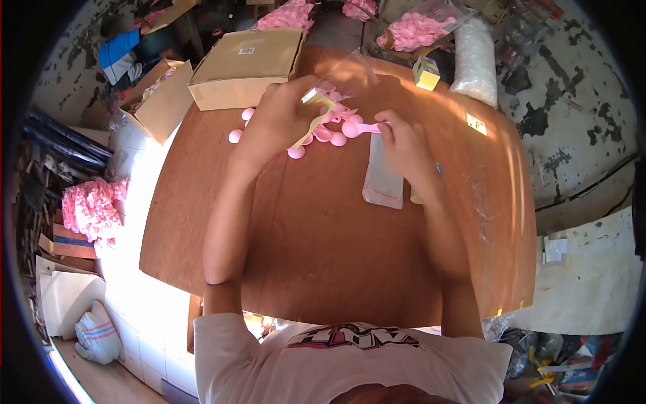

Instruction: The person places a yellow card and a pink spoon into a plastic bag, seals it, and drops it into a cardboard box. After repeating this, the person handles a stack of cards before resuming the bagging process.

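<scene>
My left hand is closed on a yellow card, which bends down from its fingers beside a clear plastic bag. Between my hands lies a pile of pink plastic spoons, with a few round pieces reaching left behind my left wrist. My right hand pinches the handle of a pink spoon at the right edge of the pile. Under and left of my right hand lies a clear plastic sleeve on the brown table.
A closed cardboard box stands at the table's back left, beside an open carton. At the back right are a small yellow box and a tall white bag. Another person is at the upper left.
</scene>
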Tool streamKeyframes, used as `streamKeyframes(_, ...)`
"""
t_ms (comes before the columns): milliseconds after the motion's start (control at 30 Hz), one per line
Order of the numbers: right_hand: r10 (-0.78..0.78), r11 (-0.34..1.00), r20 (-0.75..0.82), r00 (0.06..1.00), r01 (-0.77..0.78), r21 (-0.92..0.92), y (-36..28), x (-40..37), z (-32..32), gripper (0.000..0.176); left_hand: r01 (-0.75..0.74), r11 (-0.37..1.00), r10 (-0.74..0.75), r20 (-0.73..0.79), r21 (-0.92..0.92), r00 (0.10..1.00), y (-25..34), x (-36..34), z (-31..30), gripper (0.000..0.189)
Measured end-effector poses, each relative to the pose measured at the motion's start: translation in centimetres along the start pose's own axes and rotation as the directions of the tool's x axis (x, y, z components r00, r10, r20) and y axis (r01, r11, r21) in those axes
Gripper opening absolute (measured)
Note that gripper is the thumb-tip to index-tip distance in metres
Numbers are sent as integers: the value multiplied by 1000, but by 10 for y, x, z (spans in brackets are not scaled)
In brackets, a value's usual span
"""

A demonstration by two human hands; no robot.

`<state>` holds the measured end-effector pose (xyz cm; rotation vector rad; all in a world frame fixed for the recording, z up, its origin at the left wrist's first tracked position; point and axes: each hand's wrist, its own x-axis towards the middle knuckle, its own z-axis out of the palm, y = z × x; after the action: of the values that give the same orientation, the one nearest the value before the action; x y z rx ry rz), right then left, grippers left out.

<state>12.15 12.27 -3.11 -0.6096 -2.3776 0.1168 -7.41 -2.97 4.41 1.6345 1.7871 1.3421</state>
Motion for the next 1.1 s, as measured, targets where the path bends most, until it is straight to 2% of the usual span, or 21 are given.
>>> streamKeyframes(67,230,918,34,973,-228,323,-3,0,-43,14,2,998,-5,48,68,999,-9,3,4,31)
streamKeyframes(133,395,714,69,916,-353,605,9,-3,-75,18,-2,991,-12,101,135,995,-19,6,10,32)
streamKeyframes(167,402,712,64,913,-356,606,14,-6,-89,18,-107,985,87,144,137,986,-23,6,15,32)
streamKeyframes(233,356,704,-188,915,-131,698,21,-10,-110,18,-282,949,251,203,142,946,-21,5,20,36)
streamKeyframes(267,361,705,-194,912,-131,697,22,-10,-115,18,-288,947,256,210,141,944,-18,4,24,36)
streamKeyframes(333,336,700,-214,917,-91,708,23,-15,-120,19,-138,986,98,349,89,932,-8,2,28,38)
streamKeyframes(400,300,704,-224,927,-57,708,25,-16,-118,19,-152,986,122,346,62,930,-11,0,36,42)
streamKeyframes(467,260,707,-232,937,-21,707,24,-15,-116,19,-83,995,54,427,51,903,0,-1,38,43)
streamKeyframes(500,267,712,-224,937,-35,701,23,-14,-117,18,-152,987,116,428,50,896,-3,1,40,46)
streamKeyframes(567,279,716,-218,935,-51,696,24,-16,-118,18,-116,993,96,435,19,895,-4,2,42,47)
streamKeyframes(600,274,728,-155,949,-100,678,26,-17,-120,18,-78,997,77,437,-15,896,-4,3,42,47)
streamKeyframes(633,270,740,-89,959,-147,656,27,-18,-120,17,-78,997,76,439,-14,895,-7,3,43,47)
streamKeyframes(733,288,698,-19,957,-197,689,22,-18,-116,17,-105,994,111,439,-37,892,-17,4,50,49)
streamKeyframes(800,276,692,-1,961,-199,694,14,-16,-114,17,-145,987,161,434,-70,886,-19,4,55,51)
streamKeyframes(933,262,656,-8,965,-172,735,1,-13,-98,17,-97,993,119,495,-69,861,-12,4,60,53)
streamKeyframes(1000,285,664,-3,958,-195,722,-6,-14,-91,17,-210,954,283,403,-215,870,-17,4,68,37)
streamKeyframes(1067,308,672,1,951,-218,707,-10,-13,-87,18,-197,955,273,402,-220,874,-14,2,70,37)
streamKeyframes(1100,115,835,-120,986,-30,550,-11,-11,-85,20,-183,957,262,400,-225,878,-13,1,71,37)
